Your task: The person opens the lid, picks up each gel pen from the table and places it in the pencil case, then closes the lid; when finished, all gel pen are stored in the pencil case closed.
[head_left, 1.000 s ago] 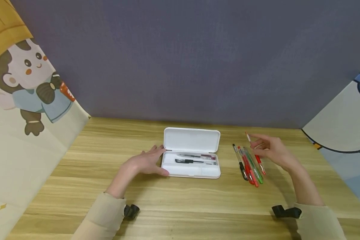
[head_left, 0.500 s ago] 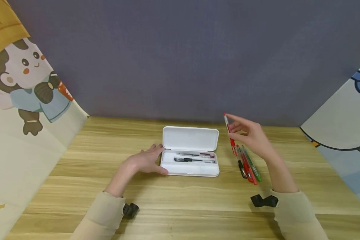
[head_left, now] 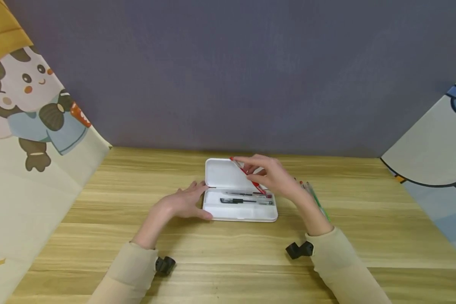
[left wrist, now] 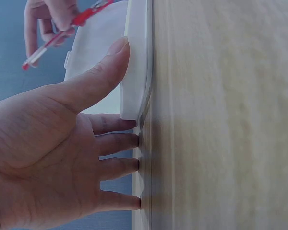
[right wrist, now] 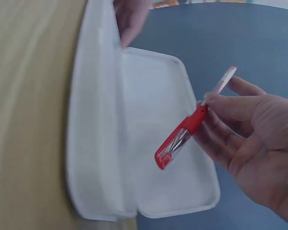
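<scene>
A white pencil case (head_left: 235,214) lies on the table with its lid (head_left: 221,174) raised. Two pens rest inside: a black-capped one (head_left: 231,201) and a clear one with a dark red end (head_left: 261,195). At the case's left end, my left hand (head_left: 184,204) spreads its fingers, thumb against the front corner and fingertips down on the tabletop in the left wrist view. My right hand (head_left: 274,174) pinches a red gel pen (right wrist: 182,133) between thumb and fingers. That pen slants in front of the lid, its red cap end pointing down toward the case.
Right of the case lie more pens; a green one (head_left: 317,202) shows, and the right forearm hides most of the others. A grey-blue panel (head_left: 251,76) rises along the table's back edge. Wood-grain tabletop (head_left: 228,261) stretches in front of the case.
From the pens at the right, my right hand has lifted the red gel pen and carried it left to the open case. My left hand has stayed at the case's left end.
</scene>
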### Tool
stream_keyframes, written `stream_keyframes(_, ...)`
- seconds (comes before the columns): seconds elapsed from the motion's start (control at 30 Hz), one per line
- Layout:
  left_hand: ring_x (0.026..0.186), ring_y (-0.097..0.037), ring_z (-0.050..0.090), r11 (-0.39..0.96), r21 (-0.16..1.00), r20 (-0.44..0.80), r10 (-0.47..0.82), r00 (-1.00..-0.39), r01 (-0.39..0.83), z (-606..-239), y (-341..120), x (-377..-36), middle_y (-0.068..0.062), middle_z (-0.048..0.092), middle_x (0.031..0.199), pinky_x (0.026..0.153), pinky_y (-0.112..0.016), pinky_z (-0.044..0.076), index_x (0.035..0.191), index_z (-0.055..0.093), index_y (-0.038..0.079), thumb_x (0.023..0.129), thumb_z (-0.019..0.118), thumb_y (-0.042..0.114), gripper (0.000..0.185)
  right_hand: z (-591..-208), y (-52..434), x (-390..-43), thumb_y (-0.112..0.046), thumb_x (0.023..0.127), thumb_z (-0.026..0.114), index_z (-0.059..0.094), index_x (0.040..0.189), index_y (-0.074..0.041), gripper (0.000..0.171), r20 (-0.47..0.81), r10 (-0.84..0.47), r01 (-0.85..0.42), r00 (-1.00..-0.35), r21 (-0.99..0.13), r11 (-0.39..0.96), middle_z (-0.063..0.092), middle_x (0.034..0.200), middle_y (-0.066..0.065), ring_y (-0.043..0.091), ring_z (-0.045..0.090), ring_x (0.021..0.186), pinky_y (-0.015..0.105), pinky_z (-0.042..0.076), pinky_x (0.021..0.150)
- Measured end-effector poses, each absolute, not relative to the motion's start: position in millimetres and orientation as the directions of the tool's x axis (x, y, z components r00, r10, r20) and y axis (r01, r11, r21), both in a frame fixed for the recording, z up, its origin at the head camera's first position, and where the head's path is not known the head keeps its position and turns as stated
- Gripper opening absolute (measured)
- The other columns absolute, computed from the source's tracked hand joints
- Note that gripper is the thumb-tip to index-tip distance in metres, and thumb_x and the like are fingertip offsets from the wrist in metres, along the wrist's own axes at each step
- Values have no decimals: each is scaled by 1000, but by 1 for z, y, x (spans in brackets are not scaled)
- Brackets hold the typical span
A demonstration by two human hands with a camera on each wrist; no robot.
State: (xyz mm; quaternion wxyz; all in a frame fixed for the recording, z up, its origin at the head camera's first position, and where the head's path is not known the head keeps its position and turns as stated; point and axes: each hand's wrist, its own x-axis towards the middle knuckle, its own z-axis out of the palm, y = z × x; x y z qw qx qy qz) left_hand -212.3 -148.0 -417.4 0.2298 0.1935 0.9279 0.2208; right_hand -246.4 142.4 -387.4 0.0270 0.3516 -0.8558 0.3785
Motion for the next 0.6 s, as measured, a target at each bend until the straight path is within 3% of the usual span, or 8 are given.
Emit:
stream_keyframes(0.33,161,-42,6,838,486,-351,446,-823,247,-418,-147,-213,-20,10,173,127,-70,9,164,22,7,87,78,49,104,-406,134,-248,6,91,71,66,140,-20,56,203,-692,-663,-692,-558,499,73,106,8,14,67,89,26,57,71)
stream_keyframes(0.6,161,-42,6,841,481,-352,445,-823,248,-418,-146,-213,-20,9,173,127,-70,9,164,22,7,87,78,50,104,-417,133,-249,4,91,72,69,136,-19,50,129,-728,-674,-674,-511,533,76,110,4,16,72,99,26,59,82)
